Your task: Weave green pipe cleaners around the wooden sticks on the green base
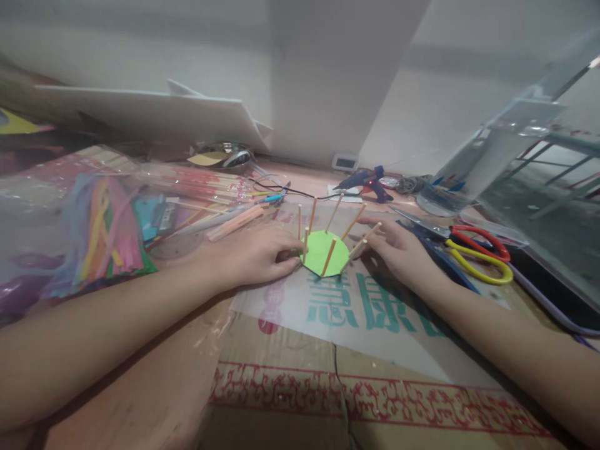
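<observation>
A bright green polygon-shaped base [323, 250] lies on a printed translucent sheet [290, 306], with several thin wooden sticks [329, 257] standing around its edge, some leaning outward. My left hand [265, 255] rests at the base's left side, thumb and fingers bent toward each other at its edge by a stick; whatever is between the fingertips is too small to make out. At the right side, my right hand [391, 247] has its fingers apart, close to the right-hand sticks; whether it touches them is unclear.
Red-and-yellow scissors [478, 250] and a dark phone-like object [553, 287] lie right. Behind are a blue glue gun [370, 183], its cable and a clear container [443, 197]. Colourful fuzzy strips [105, 231], a blue pen [272, 199] and bagged sticks [197, 181] lie left.
</observation>
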A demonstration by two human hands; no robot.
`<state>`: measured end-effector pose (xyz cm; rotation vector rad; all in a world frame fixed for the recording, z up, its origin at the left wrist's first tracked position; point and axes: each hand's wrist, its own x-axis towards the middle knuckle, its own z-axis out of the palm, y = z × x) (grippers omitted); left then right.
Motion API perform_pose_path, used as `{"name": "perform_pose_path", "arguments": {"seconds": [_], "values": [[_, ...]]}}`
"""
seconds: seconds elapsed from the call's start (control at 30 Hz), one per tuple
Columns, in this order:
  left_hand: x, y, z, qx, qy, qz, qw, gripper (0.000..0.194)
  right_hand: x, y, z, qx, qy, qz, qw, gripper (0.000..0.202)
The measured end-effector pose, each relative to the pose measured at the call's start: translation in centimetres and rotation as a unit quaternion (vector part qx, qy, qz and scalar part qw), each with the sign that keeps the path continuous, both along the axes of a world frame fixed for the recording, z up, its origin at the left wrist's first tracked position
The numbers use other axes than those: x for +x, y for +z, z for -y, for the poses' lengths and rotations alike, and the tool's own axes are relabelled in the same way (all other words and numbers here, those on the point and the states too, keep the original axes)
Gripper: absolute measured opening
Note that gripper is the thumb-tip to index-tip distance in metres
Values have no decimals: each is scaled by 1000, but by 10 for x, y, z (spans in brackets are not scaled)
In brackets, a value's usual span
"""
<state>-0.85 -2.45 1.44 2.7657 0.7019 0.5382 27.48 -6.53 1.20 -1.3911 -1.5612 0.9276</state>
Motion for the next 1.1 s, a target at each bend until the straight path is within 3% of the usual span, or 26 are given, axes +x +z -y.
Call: {"name": "perform_pose_path", "arguments": {"seconds": [0.17, 0.33, 0.47, 0.57, 0.8, 0.97, 1.1], "values": [[4, -3, 2, -28, 29, 11, 999, 23, 3, -3, -3, -19, -23, -9, 1000, 44], [7, -2, 15, 6, 81, 16, 997, 21, 6, -11, -8, 9, 15, -20, 1000, 46], [0, 3, 16, 45, 114, 123, 985, 15, 6, -12, -9, 25, 31, -36, 999, 43], [-4, 3, 4, 19, 142, 184, 972, 17, 6, -11, -10, 33, 28, -36, 998, 41], [-3, -5, -11, -47, 29, 64, 996, 19, 8, -13, -13, 52, 6, -8, 999, 33], [0, -7, -12, -88, 55, 86, 991, 23, 8, -15, -11, 31, 4, -18, 999, 15], [1, -9, -15, -121, 65, 104, 985, 14, 8, -16, -10, 23, 0, -17, 1000, 12]]}}
